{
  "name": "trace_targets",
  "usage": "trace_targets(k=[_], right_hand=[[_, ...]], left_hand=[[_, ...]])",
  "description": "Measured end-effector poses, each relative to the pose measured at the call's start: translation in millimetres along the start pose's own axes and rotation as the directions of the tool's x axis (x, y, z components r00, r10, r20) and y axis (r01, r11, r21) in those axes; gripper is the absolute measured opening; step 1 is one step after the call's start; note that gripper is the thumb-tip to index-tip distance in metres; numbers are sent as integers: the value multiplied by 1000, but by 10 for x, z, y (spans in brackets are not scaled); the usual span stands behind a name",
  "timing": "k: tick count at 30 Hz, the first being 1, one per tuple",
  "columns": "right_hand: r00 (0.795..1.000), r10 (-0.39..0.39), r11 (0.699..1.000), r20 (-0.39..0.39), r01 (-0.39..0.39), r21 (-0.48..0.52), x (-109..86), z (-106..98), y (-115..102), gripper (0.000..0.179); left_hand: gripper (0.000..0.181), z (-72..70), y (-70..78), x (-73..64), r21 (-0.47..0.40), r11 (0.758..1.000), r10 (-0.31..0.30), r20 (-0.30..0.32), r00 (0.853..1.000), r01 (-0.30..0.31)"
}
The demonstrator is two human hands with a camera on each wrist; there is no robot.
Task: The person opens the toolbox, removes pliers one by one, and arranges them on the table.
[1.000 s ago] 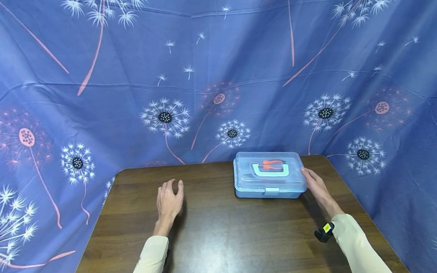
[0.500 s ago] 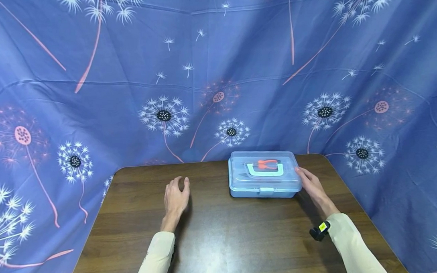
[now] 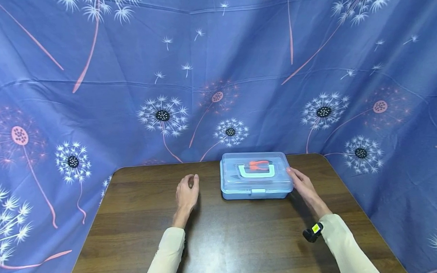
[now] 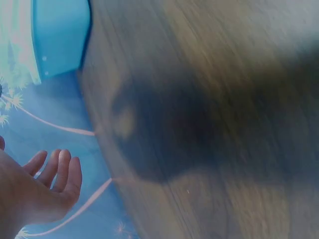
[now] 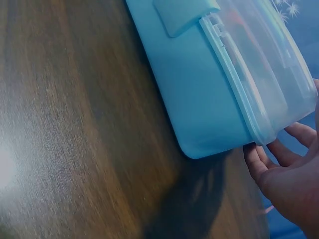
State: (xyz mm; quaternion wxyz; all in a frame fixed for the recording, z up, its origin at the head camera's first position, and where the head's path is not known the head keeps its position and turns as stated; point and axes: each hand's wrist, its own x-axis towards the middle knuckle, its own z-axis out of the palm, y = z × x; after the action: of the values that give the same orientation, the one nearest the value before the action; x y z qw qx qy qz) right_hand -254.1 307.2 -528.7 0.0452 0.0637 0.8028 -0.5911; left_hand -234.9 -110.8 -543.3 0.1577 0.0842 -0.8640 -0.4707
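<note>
A light-blue toolbox [image 3: 256,177] with a clear lid, a pale carry handle [image 3: 256,173] and a front latch stands at the back of the table. Through the lid shows an orange-handled tool [image 3: 258,165], perhaps pliers. My right hand [image 3: 305,187] touches the box's right end with its fingers; in the right wrist view the fingers [image 5: 289,152] lie against that end, not wrapped round it. To the left of the box, my left hand [image 3: 187,193] hovers over the tabletop with loosely bent fingers and nothing in them. In the left wrist view, a gap separates it from the box [image 4: 60,37].
The brown wooden table [image 3: 134,219] has rounded back corners. Right behind its back edge hangs a blue dandelion-print cloth [image 3: 196,113], which also covers both sides. A small black camera [image 3: 312,232] is strapped at the right wrist.
The toolbox has slid left along the table with my right hand at its right end. My left hand has moved right, closer to the box's left end.
</note>
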Motion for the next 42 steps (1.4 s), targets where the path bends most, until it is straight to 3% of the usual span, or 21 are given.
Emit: trace_targets(k=[12, 19, 28, 38, 42], right_hand=[[999, -23, 1000, 35, 23, 13, -8, 242, -76, 80], [999, -26, 1000, 37, 26, 10, -2, 408, -89, 79], [999, -23, 1000, 30, 23, -8, -39, 549, -138, 78], [999, 11, 999, 51, -13, 41, -82, 625, -166, 77], [998, 29, 998, 62, -32, 49, -90, 634, -195, 79]], left_hand=[[43, 210, 137, 1, -99, 994, -38, 22, 999, 40], [54, 252, 218, -21, -162, 985, -56, 68, 996, 66], [52, 242, 244, -5, -181, 979, -81, 58, 995, 91], [59, 172, 208, -7, -133, 984, -104, 115, 988, 119], [61, 135, 183, 6, -155, 980, -102, 155, 983, 127]])
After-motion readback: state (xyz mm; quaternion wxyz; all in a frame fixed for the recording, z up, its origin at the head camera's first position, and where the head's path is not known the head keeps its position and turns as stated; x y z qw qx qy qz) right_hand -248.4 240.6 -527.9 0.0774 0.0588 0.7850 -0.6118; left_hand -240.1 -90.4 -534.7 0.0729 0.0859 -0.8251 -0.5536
